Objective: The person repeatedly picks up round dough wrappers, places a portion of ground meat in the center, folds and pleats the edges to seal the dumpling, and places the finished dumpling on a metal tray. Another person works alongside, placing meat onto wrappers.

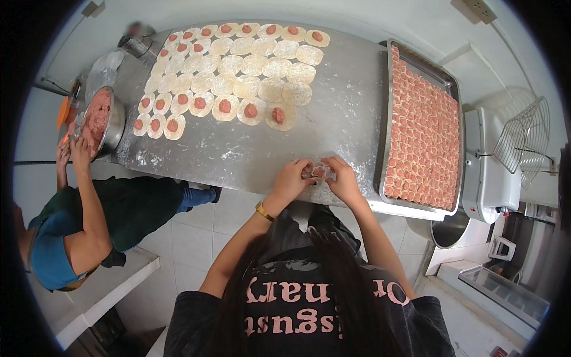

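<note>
At the near edge of the table, a small open-topped dumpling (319,173), meat filling showing in its pale wrapper, sits between my two hands. From its left side, the bent fingers of my left hand (291,179) pinch it; a gold-coloured watch is on that wrist. My right hand (343,179) closes on the other side, thumb and fingers at the wrapper's rim. Farther left lie rows of round floured wrappers (245,87). Several of these carry a lump of pink meat filling (278,115), mostly in the nearest and farthest rows.
On the right, a metal tray (385,119) holds tightly packed dumplings (422,131). The steel table (232,156) is dusted with flour. At its left end, a person (89,220) reaches into a metal bowl (116,122) of minced meat. A white machine (483,160) and wire rack stand beyond the tray.
</note>
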Demonstrator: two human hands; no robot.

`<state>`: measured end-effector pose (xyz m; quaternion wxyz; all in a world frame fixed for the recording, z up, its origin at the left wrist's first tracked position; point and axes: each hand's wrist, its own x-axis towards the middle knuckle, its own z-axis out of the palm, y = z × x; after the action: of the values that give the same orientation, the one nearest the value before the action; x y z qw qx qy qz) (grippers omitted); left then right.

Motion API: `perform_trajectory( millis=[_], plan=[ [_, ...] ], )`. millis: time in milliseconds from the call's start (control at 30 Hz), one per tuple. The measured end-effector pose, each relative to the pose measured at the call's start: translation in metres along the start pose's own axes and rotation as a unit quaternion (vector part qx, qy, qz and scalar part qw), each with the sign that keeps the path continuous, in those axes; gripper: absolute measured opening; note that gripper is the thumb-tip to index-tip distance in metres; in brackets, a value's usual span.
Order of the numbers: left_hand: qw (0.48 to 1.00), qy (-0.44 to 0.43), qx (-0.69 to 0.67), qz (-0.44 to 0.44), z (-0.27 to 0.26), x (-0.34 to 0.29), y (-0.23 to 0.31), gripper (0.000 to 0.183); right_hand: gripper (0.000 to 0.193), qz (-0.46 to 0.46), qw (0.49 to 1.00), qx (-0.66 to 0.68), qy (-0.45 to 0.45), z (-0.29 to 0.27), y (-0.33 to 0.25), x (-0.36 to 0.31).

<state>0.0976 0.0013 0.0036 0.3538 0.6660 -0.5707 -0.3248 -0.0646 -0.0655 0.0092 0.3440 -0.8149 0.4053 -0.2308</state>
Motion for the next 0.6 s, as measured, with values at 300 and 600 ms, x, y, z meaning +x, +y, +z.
perform_trajectory(
  millis=[300,600],
  plan=[
    [0.999,-0.025,-0.039,-0.011,-0.002,0.007,-0.004,0.026,0.04,-0.022,0.999,0.033,-0.01,-0.002,0.003,0.007],
    [1.0,-0.03,0.003,0.006,-0.003,0.008,-0.003,0.023,0.042,-0.025,0.999,0.029,0.001,0.003,-0.007,0.01]
  ],
)
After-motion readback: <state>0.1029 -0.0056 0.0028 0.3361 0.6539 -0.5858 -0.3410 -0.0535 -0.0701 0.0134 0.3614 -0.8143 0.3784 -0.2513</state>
